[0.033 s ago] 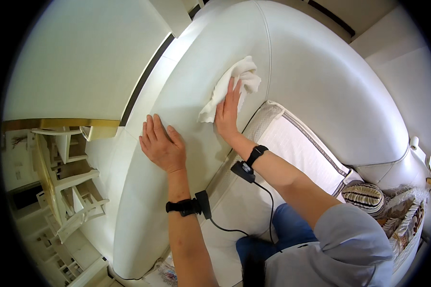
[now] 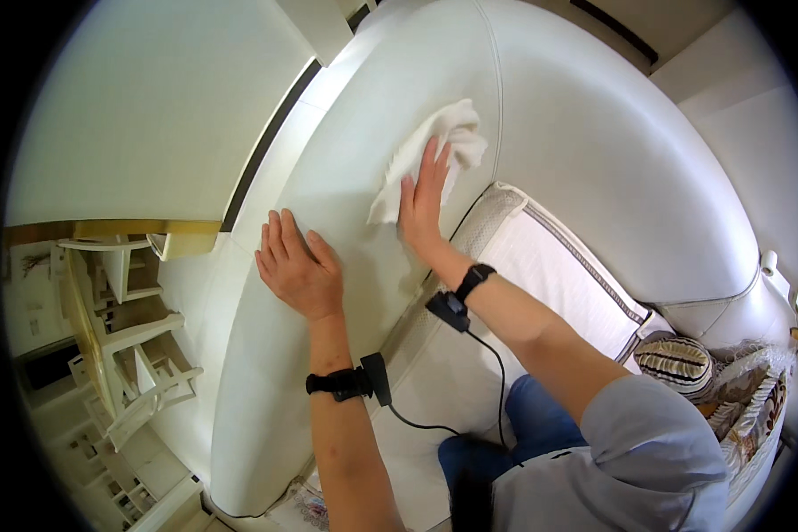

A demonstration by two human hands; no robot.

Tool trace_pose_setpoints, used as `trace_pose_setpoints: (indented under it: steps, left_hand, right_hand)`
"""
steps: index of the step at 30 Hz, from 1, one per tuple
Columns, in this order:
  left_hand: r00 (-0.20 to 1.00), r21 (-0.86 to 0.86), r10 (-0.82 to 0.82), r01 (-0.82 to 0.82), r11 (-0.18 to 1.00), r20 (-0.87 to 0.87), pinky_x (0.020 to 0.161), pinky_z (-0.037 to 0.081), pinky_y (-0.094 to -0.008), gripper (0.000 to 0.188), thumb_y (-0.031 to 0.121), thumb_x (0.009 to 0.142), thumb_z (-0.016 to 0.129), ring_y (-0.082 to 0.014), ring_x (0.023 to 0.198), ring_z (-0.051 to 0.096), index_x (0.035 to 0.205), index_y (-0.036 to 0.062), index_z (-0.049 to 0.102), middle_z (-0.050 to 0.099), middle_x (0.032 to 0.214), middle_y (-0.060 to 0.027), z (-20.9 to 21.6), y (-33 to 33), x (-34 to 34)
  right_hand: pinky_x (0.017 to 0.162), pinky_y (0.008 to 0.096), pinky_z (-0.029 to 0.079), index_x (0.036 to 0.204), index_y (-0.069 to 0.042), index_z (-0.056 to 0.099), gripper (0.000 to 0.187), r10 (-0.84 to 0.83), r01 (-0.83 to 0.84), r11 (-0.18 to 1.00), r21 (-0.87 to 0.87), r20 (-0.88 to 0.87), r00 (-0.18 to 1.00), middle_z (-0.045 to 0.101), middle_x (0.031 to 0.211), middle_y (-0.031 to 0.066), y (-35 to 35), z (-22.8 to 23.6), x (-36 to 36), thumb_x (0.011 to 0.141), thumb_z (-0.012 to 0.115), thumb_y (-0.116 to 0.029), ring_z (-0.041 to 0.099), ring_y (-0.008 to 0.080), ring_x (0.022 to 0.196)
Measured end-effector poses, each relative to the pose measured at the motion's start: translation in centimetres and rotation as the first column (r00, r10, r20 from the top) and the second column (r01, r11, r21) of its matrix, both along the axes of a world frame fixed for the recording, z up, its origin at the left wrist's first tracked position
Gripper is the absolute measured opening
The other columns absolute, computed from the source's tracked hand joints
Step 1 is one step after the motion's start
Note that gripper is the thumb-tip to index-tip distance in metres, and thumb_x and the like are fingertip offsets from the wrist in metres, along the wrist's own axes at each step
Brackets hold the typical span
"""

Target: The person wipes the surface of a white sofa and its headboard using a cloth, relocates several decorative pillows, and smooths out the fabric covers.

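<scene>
A crumpled white cloth (image 2: 463, 142) lies against the smooth white leather-like side of a sofa (image 2: 346, 133), left of a stitched seam. My right hand (image 2: 426, 204) presses on the cloth, its fingers stretched out and the thumb apart; the palm side is hidden. Lower and to the left, my left hand (image 2: 298, 270) rests flat on the same padded surface, fingers extended and holding nothing. Each wrist carries a black strap with a small dark device and a cable.
A white seat pad (image 2: 559, 257) with grey edging covers the seat below my arms. At the right are a striped round cushion (image 2: 672, 365) and patterned fabric (image 2: 754, 417). White shelving (image 2: 142, 355) stands beyond the sofa at left; a pale panel (image 2: 151, 115) rises behind.
My right hand and the cloth have shifted very slightly up the sofa surface. The left hand has stayed nearly in place.
</scene>
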State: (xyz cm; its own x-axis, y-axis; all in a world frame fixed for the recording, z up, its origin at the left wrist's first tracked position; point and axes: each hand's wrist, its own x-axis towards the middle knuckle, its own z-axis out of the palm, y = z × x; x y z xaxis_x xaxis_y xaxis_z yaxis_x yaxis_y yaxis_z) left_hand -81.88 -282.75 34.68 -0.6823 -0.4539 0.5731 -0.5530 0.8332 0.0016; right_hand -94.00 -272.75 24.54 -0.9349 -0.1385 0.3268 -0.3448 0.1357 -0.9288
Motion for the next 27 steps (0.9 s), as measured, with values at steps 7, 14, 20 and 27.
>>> trace_pose_setpoints:
  steps: [7,14,20,27]
  left_hand:
    - [0.999,0.009,-0.024,0.024,1.0,-0.043,0.102,0.034,-0.0477,0.038,0.024,0.09,0.048,-0.0284,0.121,0.052,0.123,0.0088,0.057,0.057,0.129,-0.0084,-1.2,-0.4,0.1]
    - [0.997,-0.062,-0.049,0.045,0.997,-0.063,0.097,0.041,-0.0422,0.035,0.021,0.091,0.048,-0.0303,0.112,0.055,0.121,0.007,0.059,0.059,0.124,-0.01,-1.2,0.0,-0.7]
    - [0.999,0.04,-0.011,0.013,0.999,-0.052,0.103,0.034,-0.0491,0.039,0.027,0.091,0.047,-0.0267,0.122,0.051,0.125,0.0113,0.056,0.056,0.13,-0.0074,-1.7,0.0,-0.7]
    - [0.998,-0.036,-0.023,0.021,0.999,-0.05,0.093,0.041,-0.0425,0.035,0.019,0.088,0.05,-0.0298,0.114,0.054,0.12,0.006,0.059,0.059,0.124,-0.0106,-0.8,-0.2,-0.2]
  right_hand:
    - [0.113,0.0515,0.005,0.149,0.0,0.01,0.066,-0.275,0.273,0.961,0.035,0.103,0.956,0.007,0.152,0.0286,1.1,-5.4,-5.4,0.099,0.039,-0.031,0.003,0.0436,0.142]
    - [0.114,0.0398,0.014,0.144,0.005,0.022,0.054,-0.302,0.418,0.908,0.002,0.695,0.652,0.024,0.148,0.0273,2.3,-17.3,-0.2,0.1,0.035,-0.023,0.018,0.0392,0.139]
    - [0.113,0.0374,0.018,0.131,0.004,0.038,0.04,-0.336,0.375,0.926,-0.042,0.362,0.87,0.04,0.135,0.0224,0.8,-13.9,-1.3,0.098,0.037,-0.018,0.031,0.0367,0.132]
    - [0.111,0.0573,0.012,0.12,0.002,0.05,0.038,-0.235,0.25,0.968,0.019,-0.279,0.931,0.041,0.136,0.0225,-1.1,3.2,-8.0,0.088,0.049,-0.02,0.029,0.0368,0.135]
